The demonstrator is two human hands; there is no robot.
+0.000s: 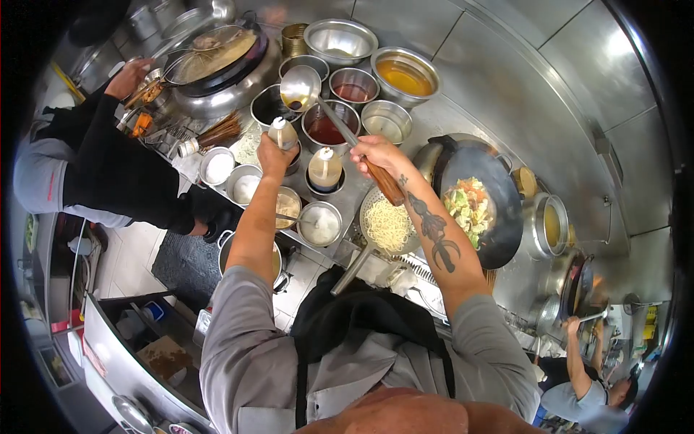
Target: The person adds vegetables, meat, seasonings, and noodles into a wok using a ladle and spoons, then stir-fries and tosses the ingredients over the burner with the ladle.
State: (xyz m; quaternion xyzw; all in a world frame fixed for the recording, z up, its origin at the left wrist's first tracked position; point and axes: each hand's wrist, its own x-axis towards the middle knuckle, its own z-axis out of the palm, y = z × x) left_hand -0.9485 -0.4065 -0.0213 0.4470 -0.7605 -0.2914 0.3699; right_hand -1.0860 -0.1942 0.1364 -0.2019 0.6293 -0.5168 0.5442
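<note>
My left hand (273,157) is closed around a squeeze bottle (283,134) with a white top, held above the seasoning containers. In my right hand (378,154) is the wooden handle of a ladle (338,120). The ladle's bowl, with a little dark liquid in it, hangs over the sauce pots close to the bottle. A second squeeze bottle (325,171) stands in a dark container between my hands. Noodles (388,223) lie in a long-handled strainer (352,270) below my right hand. Chopped vegetables (468,210) sit in a wok (504,235) to the right.
Metal pots of red sauce (323,129) and yellow liquid (405,75) line the back. White powders fill bowls (320,223) in front. A large covered wok (217,54) stands at the upper left. One co-worker (123,155) is at the left, another (578,387) at lower right.
</note>
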